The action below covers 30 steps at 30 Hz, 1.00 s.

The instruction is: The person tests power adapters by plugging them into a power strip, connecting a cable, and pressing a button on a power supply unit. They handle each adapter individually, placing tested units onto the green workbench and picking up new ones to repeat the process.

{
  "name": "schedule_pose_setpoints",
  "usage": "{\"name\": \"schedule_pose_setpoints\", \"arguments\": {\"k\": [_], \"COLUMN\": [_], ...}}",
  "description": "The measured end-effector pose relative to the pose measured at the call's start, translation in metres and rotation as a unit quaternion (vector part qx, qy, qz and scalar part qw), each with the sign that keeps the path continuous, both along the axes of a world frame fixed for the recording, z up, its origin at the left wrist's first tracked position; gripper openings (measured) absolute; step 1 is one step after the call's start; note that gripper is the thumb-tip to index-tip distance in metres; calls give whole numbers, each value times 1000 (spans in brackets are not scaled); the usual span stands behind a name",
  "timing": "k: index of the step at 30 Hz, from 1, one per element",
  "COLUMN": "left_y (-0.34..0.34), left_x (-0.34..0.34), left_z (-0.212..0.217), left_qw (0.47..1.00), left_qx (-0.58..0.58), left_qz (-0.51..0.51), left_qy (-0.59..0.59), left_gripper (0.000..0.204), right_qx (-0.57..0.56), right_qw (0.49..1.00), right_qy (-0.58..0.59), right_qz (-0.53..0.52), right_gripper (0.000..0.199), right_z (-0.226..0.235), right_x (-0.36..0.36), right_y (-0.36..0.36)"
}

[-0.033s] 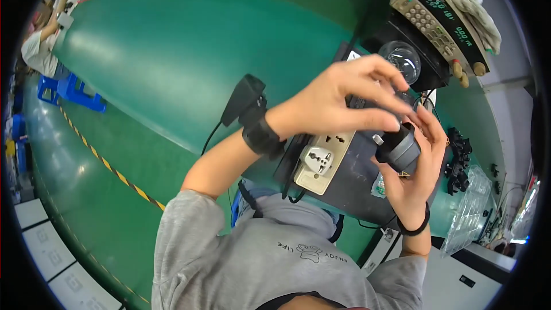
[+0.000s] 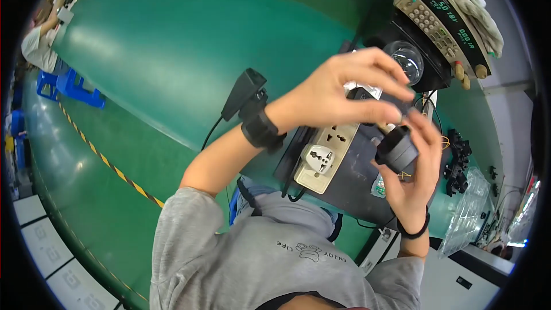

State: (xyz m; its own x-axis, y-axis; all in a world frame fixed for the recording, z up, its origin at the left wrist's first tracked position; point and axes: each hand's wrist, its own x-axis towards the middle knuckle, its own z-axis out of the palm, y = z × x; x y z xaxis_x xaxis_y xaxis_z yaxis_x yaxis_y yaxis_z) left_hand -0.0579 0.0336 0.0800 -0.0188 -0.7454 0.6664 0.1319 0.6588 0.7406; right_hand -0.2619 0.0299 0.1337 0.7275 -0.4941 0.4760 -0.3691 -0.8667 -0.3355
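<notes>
The right hand cradles a small black cylindrical part from below and the side, its fingers curled up around the part's far side and closed on it, holding it in the air above the dark mat on the bench. The left hand comes over from the left, its fingers bent down toward the top of the same black part; the tips meet it or sit just at its upper edge, though how tightly they pinch it cannot be told. A black band with a boxy black device rides on the left wrist. Under the hands lies a cream power strip with a white plug adapter seated in it. Beyond the hands stands a clear domed lens beside a grey bench instrument with keypad and display. To the right lie small black parts and a clear plastic bag.
</notes>
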Motion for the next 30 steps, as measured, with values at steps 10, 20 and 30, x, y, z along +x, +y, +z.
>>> {"name": "schedule_pose_setpoints", "arguments": {"k": [10, 20, 30], "left_y": [-10, -15, -9], "left_x": [12, 16, 16], "left_z": [-15, -24, -19], "left_qw": [993, 975, 943], "left_qx": [47, 89, 222], "left_qz": [104, 120, -76], "left_qy": [-5, -166, -236], "left_gripper": [18, 30, 43], "right_qx": [96, 64, 81], "right_qw": [977, 945, 991], "right_qy": [169, 311, 75], "right_qz": [86, 77, -70], "right_gripper": [67, 61, 26], "right_z": [-8, 0, -31], "right_x": [14, 36, -9], "right_y": [34, 37, -27]}}
